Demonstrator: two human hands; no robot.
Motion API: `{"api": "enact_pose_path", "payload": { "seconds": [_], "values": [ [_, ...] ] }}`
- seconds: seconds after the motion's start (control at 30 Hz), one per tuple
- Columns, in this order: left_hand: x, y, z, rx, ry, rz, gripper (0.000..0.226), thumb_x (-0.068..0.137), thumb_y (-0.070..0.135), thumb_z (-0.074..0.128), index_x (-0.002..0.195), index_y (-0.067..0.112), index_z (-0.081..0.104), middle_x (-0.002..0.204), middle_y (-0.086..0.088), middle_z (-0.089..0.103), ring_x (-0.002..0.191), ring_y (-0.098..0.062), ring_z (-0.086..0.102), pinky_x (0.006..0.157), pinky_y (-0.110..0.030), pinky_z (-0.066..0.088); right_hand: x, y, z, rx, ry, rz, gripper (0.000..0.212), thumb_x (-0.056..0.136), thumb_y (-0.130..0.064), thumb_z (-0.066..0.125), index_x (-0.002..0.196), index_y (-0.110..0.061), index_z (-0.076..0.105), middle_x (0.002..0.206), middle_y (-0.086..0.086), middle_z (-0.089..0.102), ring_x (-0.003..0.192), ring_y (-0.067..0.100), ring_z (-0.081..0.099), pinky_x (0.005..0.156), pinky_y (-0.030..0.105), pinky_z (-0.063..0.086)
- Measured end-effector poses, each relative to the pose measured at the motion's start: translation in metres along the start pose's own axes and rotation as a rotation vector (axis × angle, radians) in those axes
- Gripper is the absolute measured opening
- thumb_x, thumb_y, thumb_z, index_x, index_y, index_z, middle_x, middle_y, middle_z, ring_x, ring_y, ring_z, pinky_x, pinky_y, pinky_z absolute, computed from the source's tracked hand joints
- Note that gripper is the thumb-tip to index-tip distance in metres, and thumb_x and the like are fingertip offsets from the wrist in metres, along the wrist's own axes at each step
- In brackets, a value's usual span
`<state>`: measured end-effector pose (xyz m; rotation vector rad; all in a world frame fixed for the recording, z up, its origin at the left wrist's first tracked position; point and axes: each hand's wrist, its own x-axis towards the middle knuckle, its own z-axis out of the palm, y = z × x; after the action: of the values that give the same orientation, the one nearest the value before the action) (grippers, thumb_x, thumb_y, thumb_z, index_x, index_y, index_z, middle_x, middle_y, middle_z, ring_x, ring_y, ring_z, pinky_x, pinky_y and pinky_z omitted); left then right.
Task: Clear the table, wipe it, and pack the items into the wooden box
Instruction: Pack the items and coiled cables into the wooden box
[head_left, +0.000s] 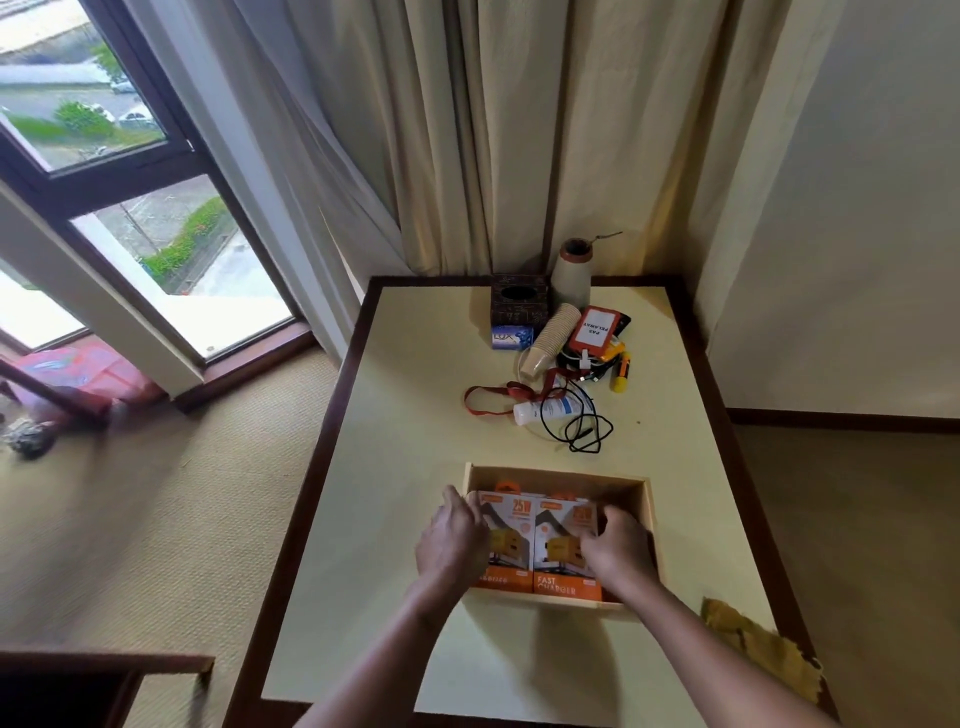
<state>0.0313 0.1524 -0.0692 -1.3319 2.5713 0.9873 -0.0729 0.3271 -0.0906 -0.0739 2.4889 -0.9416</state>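
- The fingers (464, 506) of the left hand (453, 540) curl over the left edge of the left charger box (511, 522), gripping it.
- The fingers (607, 521) of the right hand (619, 545) curl onto the right edge of the right charger box (565, 525), holding it from the opposite side.
- The two orange-and-white boxes lie side by side, touching, printed faces up, pressed between the hands.
- Both sit inside the wooden box (563, 477), towards its near wall. A strip of the box's floor is bare at the far side.
- The wooden box stands on the near half of the desk (410, 415), roughly centred.
- A yellow cloth (756, 642) lies crumpled at the near right edge of the desk, apart from the box.
- Beyond the box, a coiled black cable (584, 434) lies across a white tube (540, 411), with a red lanyard (485, 401) looped just to their left.
- Further back a stack of paper cups (551, 338) lies on its side, touching a red visitor badge (594, 331); a yellow-and-orange tool (621, 378) lies to their right.
- A blue soap packet (510, 339) rests against a dark tissue box (519, 302), and a pale vase (571, 273) stands beside that at the far edge, in front of the curtain (493, 130).
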Motion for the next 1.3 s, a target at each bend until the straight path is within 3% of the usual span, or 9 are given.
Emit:
{"api": "enact_pose_path", "payload": {
  "seconds": [0.17,0.3,0.43,0.57,0.67,0.77,0.9,1.07,1.3],
  "values": [
    [-0.006,-0.003,0.007,0.061,-0.011,0.045,0.022,0.105,0.036,0.03,0.112,0.018,0.041,0.107,-0.01,0.069,0.093,-0.029,0.068,0.083,-0.047,0.059,0.002,0.001,-0.001,-0.003,-0.017,-0.051,0.008,0.097,-0.019,0.065,0.093,-0.025,0.061,0.098,-0.002,0.068,0.078,0.006,0.063,0.058,0.02,0.051],
    [-0.008,-0.005,0.006,0.048,-0.035,0.017,0.026,0.106,0.037,0.029,0.119,0.018,0.041,0.114,-0.011,0.068,0.099,-0.03,0.068,0.086,-0.047,0.059,0.003,0.005,0.003,-0.106,-0.037,-0.112,0.015,0.096,-0.026,0.067,0.11,-0.022,0.068,0.111,-0.001,0.068,0.099,0.015,0.068,0.08,0.03,0.061],
    [-0.008,-0.005,0.0,0.106,-0.048,0.026,0.031,0.108,0.044,0.027,0.116,0.02,0.045,0.115,-0.01,0.068,0.098,-0.029,0.068,0.086,-0.045,0.057,0.004,0.003,0.001,-0.215,-0.067,-0.126,0.021,0.097,-0.03,0.065,0.116,-0.021,0.068,0.115,-0.003,0.067,0.104,0.017,0.067,0.078,0.026,0.057],
    [0.0,0.006,-0.023,0.15,0.049,0.085,0.053,0.107,0.056,0.024,0.136,0.02,0.049,0.126,-0.008,0.065,0.112,-0.025,0.063,0.091,-0.042,0.054,-0.001,-0.014,-0.019,-0.279,0.003,-0.248,0.019,0.1,-0.03,0.056,0.097,-0.021,0.072,0.096,-0.003,0.071,0.086,0.011,0.067,0.073,0.03,0.061],
    [0.028,0.022,-0.037,0.098,0.129,0.298,0.043,0.108,0.047,0.036,0.14,0.021,0.05,0.129,-0.003,0.062,0.113,-0.018,0.057,0.087,-0.034,0.053,0.007,-0.042,-0.04,-0.207,0.068,-0.371,0.025,0.101,-0.025,0.054,0.079,-0.021,0.065,0.076,-0.006,0.067,0.069,0.007,0.065,0.058,0.03,0.059],
    [0.064,0.049,-0.038,0.055,0.038,0.464,0.03,0.105,0.03,0.052,0.133,0.02,0.058,0.129,-0.001,0.062,0.115,-0.015,0.057,0.093,-0.031,0.054,0.038,-0.076,-0.054,-0.151,0.129,-0.442,0.024,0.1,-0.02,0.056,0.078,-0.017,0.066,0.072,-0.003,0.065,0.064,0.008,0.062,0.055,0.031,0.056],
    [0.109,0.081,-0.028,0.093,-0.124,0.561,0.023,0.101,0.02,0.058,0.124,0.019,0.063,0.127,-0.001,0.063,0.106,-0.014,0.061,0.083,-0.027,0.056,0.103,-0.114,-0.058,-0.22,0.168,-0.46,0.017,0.097,-0.022,0.058,0.085,-0.016,0.068,0.085,0.001,0.067,0.074,0.015,0.062,0.064,0.041,0.058],
    [0.155,0.093,0.003,0.184,-0.167,0.524,0.038,0.095,0.018,0.062,0.133,0.02,0.059,0.139,-0.001,0.057,0.118,-0.021,0.059,0.091,-0.038,0.057,0.182,-0.144,-0.044,-0.43,0.123,-0.51,0.02,0.098,-0.018,0.056,0.112,-0.015,0.07,0.11,0.006,0.065,0.103,0.023,0.06,0.08,0.039,0.056],
    [0.179,0.096,0.036,0.333,-0.163,0.493,0.056,0.094,0.026,0.062,0.146,0.026,0.04,0.153,0.002,0.044,0.12,-0.027,0.06,0.083,-0.041,0.059,0.249,-0.174,-0.029,-0.897,0.074,-0.648,0.07,0.086,-0.016,0.072,0.149,-0.028,0.045,0.156,0.009,0.034,0.143,0.034,0.029,0.113,0.052,0.035]
  ]
}}
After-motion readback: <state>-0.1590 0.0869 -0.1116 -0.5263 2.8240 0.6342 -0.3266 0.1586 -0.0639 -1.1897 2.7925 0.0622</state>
